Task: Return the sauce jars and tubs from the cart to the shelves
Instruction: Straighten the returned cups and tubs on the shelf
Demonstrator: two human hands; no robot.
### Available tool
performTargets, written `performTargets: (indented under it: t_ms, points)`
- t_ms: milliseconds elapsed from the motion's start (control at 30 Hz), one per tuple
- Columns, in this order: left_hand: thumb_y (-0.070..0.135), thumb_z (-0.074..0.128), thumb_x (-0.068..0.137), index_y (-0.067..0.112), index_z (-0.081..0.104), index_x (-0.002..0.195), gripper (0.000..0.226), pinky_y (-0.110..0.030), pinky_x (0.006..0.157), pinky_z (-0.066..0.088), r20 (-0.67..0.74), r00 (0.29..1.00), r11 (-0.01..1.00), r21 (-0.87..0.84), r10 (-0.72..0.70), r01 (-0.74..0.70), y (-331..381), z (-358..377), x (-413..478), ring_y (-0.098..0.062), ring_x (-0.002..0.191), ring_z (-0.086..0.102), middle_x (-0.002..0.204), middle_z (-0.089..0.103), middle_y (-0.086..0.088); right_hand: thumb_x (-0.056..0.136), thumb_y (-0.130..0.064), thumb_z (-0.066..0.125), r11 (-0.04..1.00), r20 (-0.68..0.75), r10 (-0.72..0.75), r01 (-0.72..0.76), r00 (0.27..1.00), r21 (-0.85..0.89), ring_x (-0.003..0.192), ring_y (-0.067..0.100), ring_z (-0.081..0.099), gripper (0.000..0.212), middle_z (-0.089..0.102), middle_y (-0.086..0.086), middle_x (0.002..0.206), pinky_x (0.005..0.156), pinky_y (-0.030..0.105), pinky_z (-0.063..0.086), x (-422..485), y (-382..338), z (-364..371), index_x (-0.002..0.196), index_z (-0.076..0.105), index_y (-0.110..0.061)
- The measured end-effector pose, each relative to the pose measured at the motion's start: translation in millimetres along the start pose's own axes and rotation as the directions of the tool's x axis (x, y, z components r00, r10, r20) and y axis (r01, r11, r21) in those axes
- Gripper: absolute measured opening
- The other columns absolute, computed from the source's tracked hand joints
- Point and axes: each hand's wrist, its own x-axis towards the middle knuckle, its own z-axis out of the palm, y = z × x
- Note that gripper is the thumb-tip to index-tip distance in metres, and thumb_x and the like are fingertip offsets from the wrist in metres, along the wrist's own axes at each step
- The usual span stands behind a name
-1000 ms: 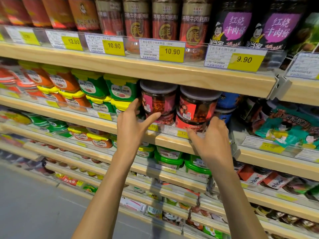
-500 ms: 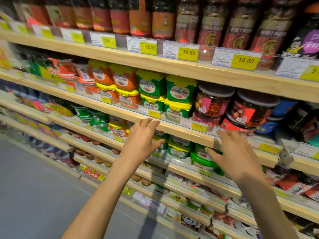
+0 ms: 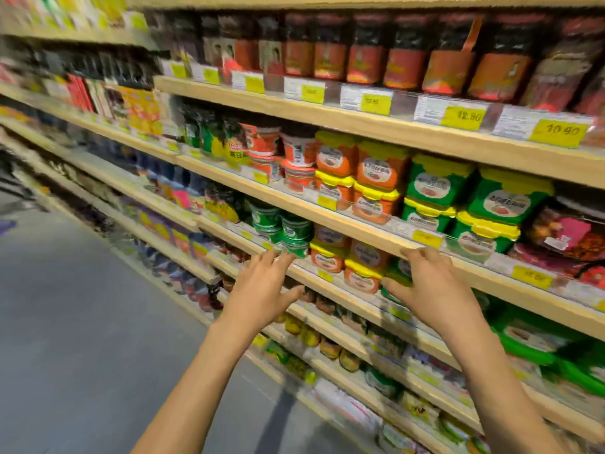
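Found both hands held up before the shelving, backs toward the camera, gripping nothing. Saw the left hand (image 3: pixel 262 290) spread wide, fingers apart and nearly straight, tips just in front of the round green tubs (image 3: pixel 294 231) at the front edge of the lower shelf (image 3: pixel 327 290); could not tell through the blur whether touching. Saw the right hand (image 3: pixel 429 290) open too, fingers slightly bent, tips at the front edge of the middle shelf (image 3: pixel 360 232) just under a yellow price tag (image 3: pixel 425 239), thumb stretched left, close to the small orange tubs (image 3: pixel 361 276) on the lower shelf. Noted a gap between the two hands, with those small orange tubs behind it. Made out, along the front edge of the middle shelf, red tubs (image 3: pixel 294 152), then orange tubs with yellow lids (image 3: pixel 379 172), then green tubs with yellow lids (image 3: pixel 510 198), all stacked two high, and toward the right end dark jars with pink labels (image 3: pixel 569 231). Saw only a thin strip of space between the top lids and the underside of the upper shelf (image 3: pixel 360 116). Found a packed row of dark sauce jars with red labels (image 3: pixel 360 57) along that upper shelf, behind its price strip. Took in grey aisle floor (image 3: pixel 65 322) on the left, running beside the bottom shelf edges, below and left of the left forearm.
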Motion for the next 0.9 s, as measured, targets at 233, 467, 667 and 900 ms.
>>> performTargets:
  t_ms: [233, 467, 667, 900]
  points:
    - [0.05, 0.059, 0.093, 0.021, 0.043, 0.148, 0.064, -0.038, 0.107, 0.038, -0.079, 0.993, 0.997, 0.001, -0.083, 0.083, -103.7, -29.9, 8.2, -0.025, 0.131, 0.044, 0.143, 0.049, -0.003, 0.092, -0.056, 0.057, 0.993, -0.018, -0.105, 0.106, 0.994, 0.058, 0.126, 0.026, 0.045, 0.066, 0.048, 0.005, 0.136, 0.094, 0.039, 0.048, 58.9, -104.0, 24.8, 0.146, 0.041, -0.02]
    - [0.051, 0.058, 0.094, 0.024, 0.04, 0.149, 0.064, -0.037, 0.107, 0.04, -0.051, 0.995, 0.996, 0.007, -0.085, 0.086, -215.9, -44.1, 62.5, -0.024, 0.132, 0.042, 0.146, 0.047, -0.001, 0.093, -0.056, 0.057, 0.983, 0.002, -0.139, 0.138, 0.99, 0.124, 0.132, 0.025, 0.041, 0.069, 0.045, 0.005, 0.141, 0.102, 0.038, 0.044, 136.7, -193.6, 58.5, 0.148, 0.039, -0.02]
    - [0.045, 0.061, 0.094, 0.023, 0.042, 0.148, 0.061, -0.04, 0.106, 0.041, -0.043, 0.997, 0.996, -0.067, -0.067, 0.064, -301.2, -60.7, 124.9, -0.025, 0.134, 0.041, 0.145, 0.047, -0.002, 0.093, -0.053, 0.058, 0.974, -0.035, -0.134, 0.138, 0.99, 0.18, 0.132, 0.027, 0.043, 0.069, 0.047, 0.007, 0.141, 0.102, 0.04, 0.045, 206.6, -275.6, 69.7, 0.148, 0.04, -0.016]
    - [0.047, 0.06, 0.095, 0.03, 0.02, 0.157, 0.075, -0.035, 0.101, 0.042, -0.054, 0.996, 0.961, -0.271, -0.068, 0.051, -378.4, -57.8, 182.3, -0.019, 0.137, 0.039, 0.152, 0.042, 0.001, 0.093, -0.052, 0.059, 0.968, -0.058, -0.136, 0.145, 0.989, 0.204, 0.126, 0.026, 0.05, 0.066, 0.052, 0.006, 0.138, 0.093, 0.04, 0.049, 264.4, -346.1, 79.5, 0.148, 0.04, -0.019]
